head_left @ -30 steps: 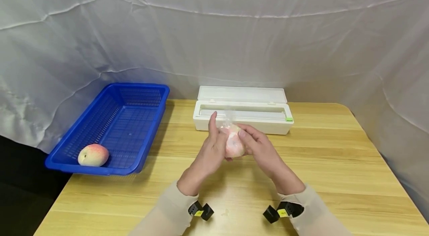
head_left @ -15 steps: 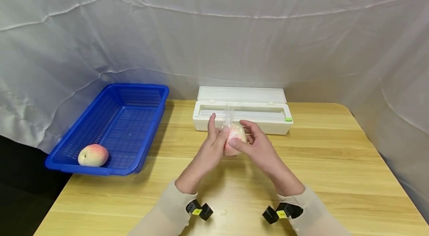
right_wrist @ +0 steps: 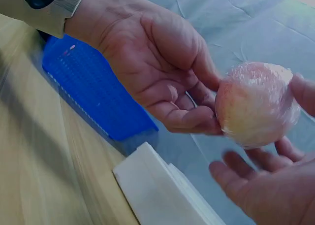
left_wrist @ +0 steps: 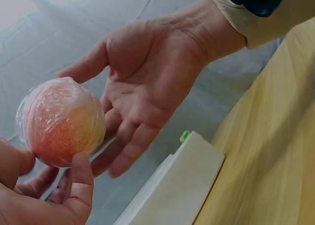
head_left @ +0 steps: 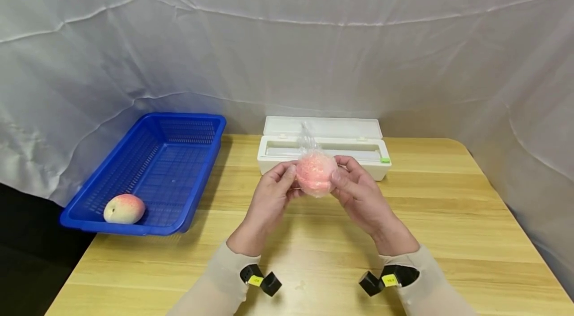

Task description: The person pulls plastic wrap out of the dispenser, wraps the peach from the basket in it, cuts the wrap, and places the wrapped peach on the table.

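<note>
A pink and cream peach (head_left: 316,172), wrapped in shiny cling film, is held up above the table between both hands. A twisted tail of film (head_left: 307,137) sticks up from its top. My left hand (head_left: 270,195) pinches the peach's left side between thumb and fingers. On the opposite side, my right hand (head_left: 360,195) grips it with the thumb in front and fingers behind. In the left wrist view the wrapped peach (left_wrist: 61,121) shows a red patch beneath creased film. The right wrist view shows its paler side (right_wrist: 256,104).
Behind the hands stands a white cling film box (head_left: 323,156) with its lid raised and a roll inside. A blue plastic basket (head_left: 179,176) sits at the left, holding another peach (head_left: 124,208) in its near corner. Grey cloth (head_left: 314,47) hangs behind the wooden table (head_left: 448,216).
The wrapped peach has been turned and lifted slightly, showing its pink side. The left hand, earlier with fingers extended along it, now pinches its side. The film tail stands higher.
</note>
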The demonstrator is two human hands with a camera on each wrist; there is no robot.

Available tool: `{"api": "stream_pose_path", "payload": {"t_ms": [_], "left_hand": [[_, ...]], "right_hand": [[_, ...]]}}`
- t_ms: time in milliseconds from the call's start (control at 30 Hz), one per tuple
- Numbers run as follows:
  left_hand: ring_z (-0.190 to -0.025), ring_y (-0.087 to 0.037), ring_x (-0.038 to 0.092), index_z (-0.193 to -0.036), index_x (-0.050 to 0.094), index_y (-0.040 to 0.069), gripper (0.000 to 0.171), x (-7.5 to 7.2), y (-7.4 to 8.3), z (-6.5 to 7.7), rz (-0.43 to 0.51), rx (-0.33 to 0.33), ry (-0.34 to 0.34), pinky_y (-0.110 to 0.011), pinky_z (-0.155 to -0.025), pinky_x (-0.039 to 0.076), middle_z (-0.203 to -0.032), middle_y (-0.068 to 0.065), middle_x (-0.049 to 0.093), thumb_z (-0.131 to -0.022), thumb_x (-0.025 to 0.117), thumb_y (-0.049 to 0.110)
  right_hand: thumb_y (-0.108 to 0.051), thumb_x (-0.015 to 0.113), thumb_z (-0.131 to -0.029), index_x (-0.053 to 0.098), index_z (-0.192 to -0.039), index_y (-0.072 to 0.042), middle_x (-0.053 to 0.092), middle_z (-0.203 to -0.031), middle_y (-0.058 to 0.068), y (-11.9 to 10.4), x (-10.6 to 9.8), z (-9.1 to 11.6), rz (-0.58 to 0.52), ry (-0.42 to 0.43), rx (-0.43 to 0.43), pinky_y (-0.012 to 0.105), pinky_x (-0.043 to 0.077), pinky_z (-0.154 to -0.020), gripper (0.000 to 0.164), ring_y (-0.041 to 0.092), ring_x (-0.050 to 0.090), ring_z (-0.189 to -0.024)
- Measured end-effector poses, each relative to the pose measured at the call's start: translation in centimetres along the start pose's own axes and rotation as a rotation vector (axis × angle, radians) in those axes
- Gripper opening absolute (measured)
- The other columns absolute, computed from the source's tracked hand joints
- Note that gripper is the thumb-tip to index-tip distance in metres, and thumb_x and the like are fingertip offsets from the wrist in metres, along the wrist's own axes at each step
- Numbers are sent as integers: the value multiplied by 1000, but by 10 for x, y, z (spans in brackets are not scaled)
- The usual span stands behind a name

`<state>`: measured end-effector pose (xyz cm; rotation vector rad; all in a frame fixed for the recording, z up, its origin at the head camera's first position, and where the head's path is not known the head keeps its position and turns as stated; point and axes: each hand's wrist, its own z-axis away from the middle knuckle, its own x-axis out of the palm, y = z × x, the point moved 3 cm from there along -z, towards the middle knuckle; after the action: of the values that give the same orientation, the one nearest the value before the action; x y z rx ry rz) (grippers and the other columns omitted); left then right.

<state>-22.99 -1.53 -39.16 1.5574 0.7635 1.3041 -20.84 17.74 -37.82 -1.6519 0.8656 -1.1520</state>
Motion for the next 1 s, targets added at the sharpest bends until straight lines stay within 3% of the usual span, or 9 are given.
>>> {"api": "stream_pose_path", "payload": {"t_ms": [133,267,367,467,567,667,767,867,1000], "left_hand": [[-95,-14,67,-139,57,-6,37,-3,1,-2,0,-18,-54,-27,-81,60,-107,2,68,-113,50,20],[-106,-14,70,-148,49,-4,55,-3,-2,-2,-1,-75,-217,-38,-97,60,-123,-5,69,-112,50,38],[-110,-15,71,-155,42,-4,62,-3,-4,-2,7,-113,-312,-42,-103,58,-135,-14,64,-112,51,40],[-107,-14,71,-156,39,-5,59,-3,-5,-2,-16,-130,-313,-37,-98,60,-135,-17,61,-112,54,30],[-104,-13,69,-153,41,-6,54,-3,-7,-2,-88,-136,-292,-31,-90,61,-130,-15,61,-110,56,22],[-102,-14,68,-150,44,-6,51,-1,-9,0,-147,-153,-313,-31,-89,61,-128,-13,62,-108,59,19],[-100,-14,69,-148,45,-7,51,0,-10,1,-157,-169,-338,-31,-88,61,-126,-11,63,-107,61,18],[-100,-13,69,-149,44,-7,54,0,-8,3,-148,-159,-343,-29,-86,61,-126,-11,62,-105,63,18],[-101,-14,69,-148,42,-6,57,0,-4,3,-157,-145,-337,-31,-85,61,-130,-15,60,-102,66,17]], "right_hand": [[-11,52,-111,59,-139,-15,65,-129,-3,-1,-4,-1,61,5,-23,29,52,-100,29,11,61,-115],[-10,52,-111,59,-135,-7,68,-122,-3,1,-6,-2,122,67,1,30,55,-98,25,12,66,-110],[-9,58,-108,60,-127,2,70,-111,-3,2,-5,-3,252,143,36,30,58,-94,22,13,68,-103],[-11,62,-106,64,-122,8,71,-105,-3,-1,-4,-3,384,248,37,28,59,-89,24,12,68,-98],[-14,63,-107,65,-123,9,70,-103,-1,-6,-4,-1,447,354,11,26,58,-84,28,13,67,-93],[-14,67,-105,63,-122,7,67,-98,-2,-10,-4,-1,457,416,-2,23,57,-77,28,11,63,-86],[-11,72,-101,66,-107,2,64,-84,-5,-11,-8,-1,443,476,-28,22,53,-71,15,10,59,-77],[-6,69,-102,67,-90,-4,61,-74,-5,-11,-15,-1,349,525,-66,23,53,-70,13,10,59,-70],[-3,61,-106,68,-89,-7,62,-76,-3,-13,-20,-2,240,532,-71,22,55,-70,19,9,61,-72]]}}
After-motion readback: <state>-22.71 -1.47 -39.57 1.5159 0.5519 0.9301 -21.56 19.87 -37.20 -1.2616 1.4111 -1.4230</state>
